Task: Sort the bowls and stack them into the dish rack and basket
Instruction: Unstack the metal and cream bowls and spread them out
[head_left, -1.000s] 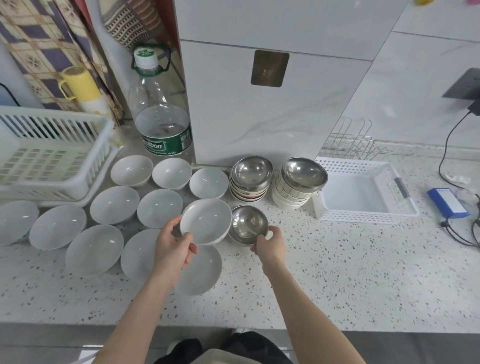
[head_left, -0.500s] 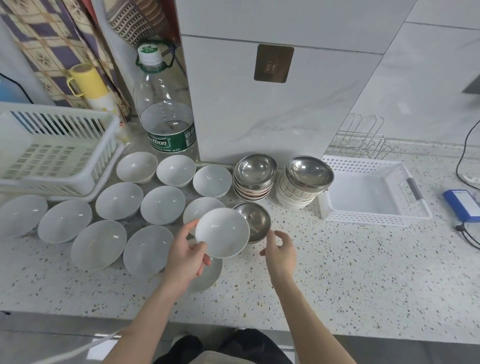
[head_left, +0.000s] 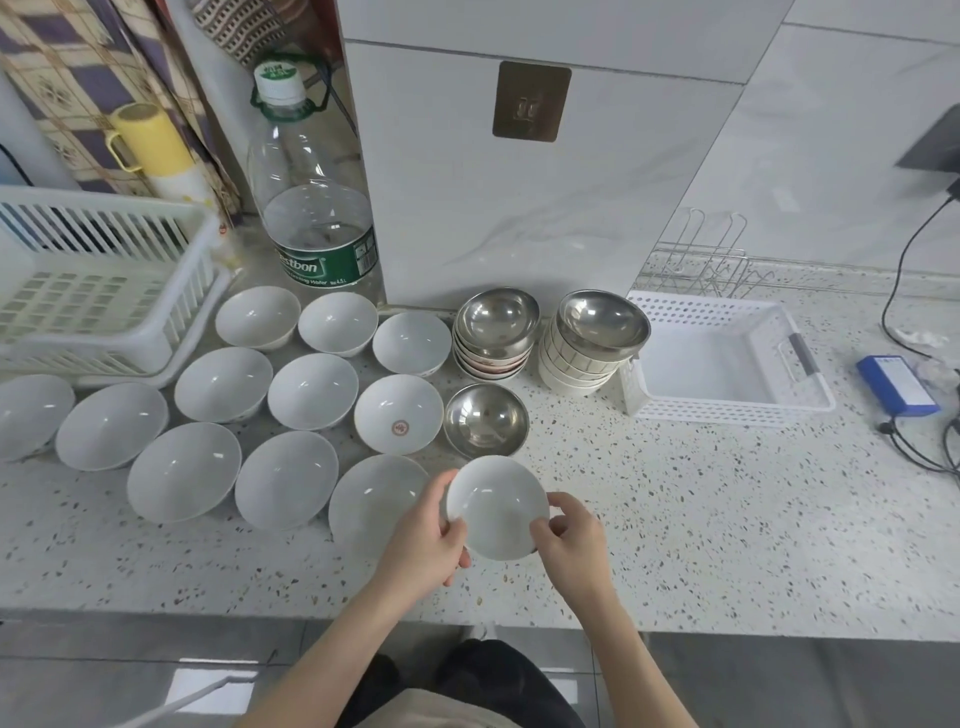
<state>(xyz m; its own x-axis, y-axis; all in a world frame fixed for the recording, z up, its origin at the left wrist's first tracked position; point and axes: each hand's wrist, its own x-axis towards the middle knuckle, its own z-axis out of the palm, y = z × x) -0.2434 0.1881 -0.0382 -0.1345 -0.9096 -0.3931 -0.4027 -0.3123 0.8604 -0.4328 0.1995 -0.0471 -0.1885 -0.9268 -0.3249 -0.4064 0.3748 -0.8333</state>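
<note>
Bowl now off the pile and pulled near, above the counter's front edge: left hand grips its rim, right hand just joined, pinching the other side. Sorting comes next, I'd say.

Left hand and right hand both curled, gripping.
</note>
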